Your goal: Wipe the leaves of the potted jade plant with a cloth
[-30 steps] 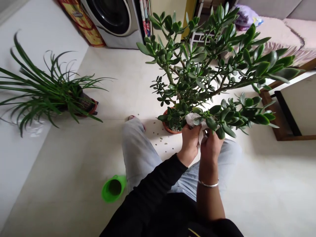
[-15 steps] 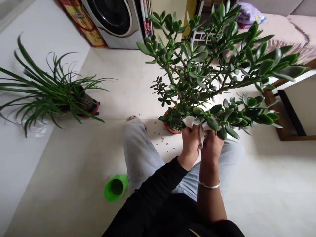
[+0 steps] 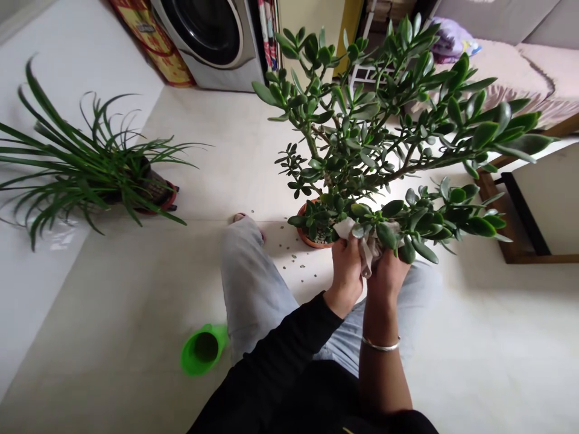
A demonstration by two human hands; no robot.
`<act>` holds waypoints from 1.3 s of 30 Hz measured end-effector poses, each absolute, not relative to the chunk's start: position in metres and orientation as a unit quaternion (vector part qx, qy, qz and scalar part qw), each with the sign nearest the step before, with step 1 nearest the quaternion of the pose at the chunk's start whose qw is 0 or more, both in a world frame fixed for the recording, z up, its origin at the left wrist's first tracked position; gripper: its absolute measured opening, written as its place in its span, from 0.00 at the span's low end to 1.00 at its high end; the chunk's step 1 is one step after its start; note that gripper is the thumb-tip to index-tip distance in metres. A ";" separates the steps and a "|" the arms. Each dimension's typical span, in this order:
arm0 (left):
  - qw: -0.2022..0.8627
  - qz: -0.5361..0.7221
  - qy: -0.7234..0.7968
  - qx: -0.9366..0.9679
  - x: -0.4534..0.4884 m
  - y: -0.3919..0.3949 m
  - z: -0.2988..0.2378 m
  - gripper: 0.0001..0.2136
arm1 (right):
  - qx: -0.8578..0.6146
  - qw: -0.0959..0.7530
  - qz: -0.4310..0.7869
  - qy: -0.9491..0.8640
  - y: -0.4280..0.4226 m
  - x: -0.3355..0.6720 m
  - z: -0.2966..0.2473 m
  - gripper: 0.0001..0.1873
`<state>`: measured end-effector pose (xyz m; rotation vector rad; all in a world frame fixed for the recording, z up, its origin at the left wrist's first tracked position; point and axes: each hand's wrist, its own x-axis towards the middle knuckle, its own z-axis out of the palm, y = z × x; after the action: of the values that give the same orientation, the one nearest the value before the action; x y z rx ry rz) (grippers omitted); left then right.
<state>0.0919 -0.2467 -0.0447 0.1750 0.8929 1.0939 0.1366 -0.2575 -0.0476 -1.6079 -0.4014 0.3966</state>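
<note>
On the tiled floor (image 3: 136, 337) stands a jade plant (image 3: 357, 120) in a terracotta pot (image 3: 309, 232), just beyond the person's knees, with small dark bits scattered beside it. A leafy branch (image 3: 420, 217) reaches out over the knees. The left hand (image 3: 347, 271) and right hand (image 3: 383, 277) sit close together beneath it, fingers curled shut around a crumpled white cloth (image 3: 367, 247) pressed against the branch.

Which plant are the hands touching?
The jade plant, with thick oval leaves: the left hand and right hand press a white cloth around its leaves. The long-leaved plant stands well apart.
</note>
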 end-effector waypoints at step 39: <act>0.800 0.467 0.377 0.012 0.081 -0.247 -0.041 0.24 | -0.640 0.716 0.237 -0.147 -0.260 0.130 -0.065 0.16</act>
<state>0.0808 -0.2472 -0.0410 0.0248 0.8081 1.0013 0.1296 -0.2597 -0.0649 -1.4162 -0.3249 0.5256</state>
